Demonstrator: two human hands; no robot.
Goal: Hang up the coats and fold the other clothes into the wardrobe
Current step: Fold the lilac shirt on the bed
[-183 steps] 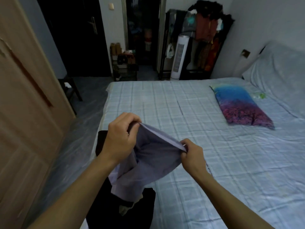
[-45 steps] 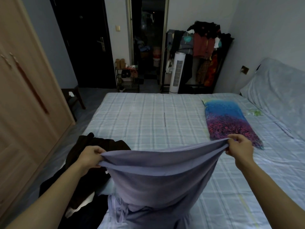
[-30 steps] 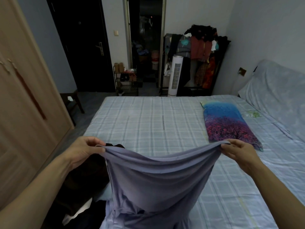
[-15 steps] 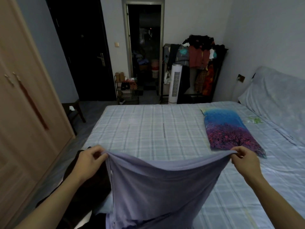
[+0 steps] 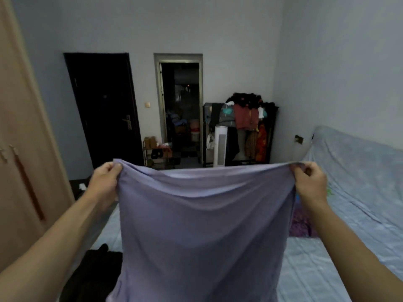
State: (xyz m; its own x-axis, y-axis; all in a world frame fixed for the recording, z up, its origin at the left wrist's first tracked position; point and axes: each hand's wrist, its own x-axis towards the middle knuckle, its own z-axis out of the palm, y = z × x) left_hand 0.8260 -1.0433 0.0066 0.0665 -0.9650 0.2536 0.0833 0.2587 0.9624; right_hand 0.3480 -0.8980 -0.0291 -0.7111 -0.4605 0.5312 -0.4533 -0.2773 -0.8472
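So you've lifted the shirt (image 5: pixel 202 225) up off the bed (image 5: pixel 322 269), left hand (image 5: pixel 104 182) and right hand (image 5: pixel 309 182) pinching its top corners, ready to fold

A plain lavender garment (image 5: pixel 202 225) hangs before a pale blue checked bed (image 5: pixel 322 264), beside a purple patterned pillow (image 5: pixel 302 223). Dark clothes (image 5: pixel 93 273) lie at lower left, near a light wooden wardrobe (image 5: pixel 19 171), a black door (image 5: pixel 102 110) and a white tower fan (image 5: pixel 220 146).

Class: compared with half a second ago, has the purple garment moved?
Yes. The purple garment has been lifted: its top edge, then low over the bed, now reaches the base of the fan.
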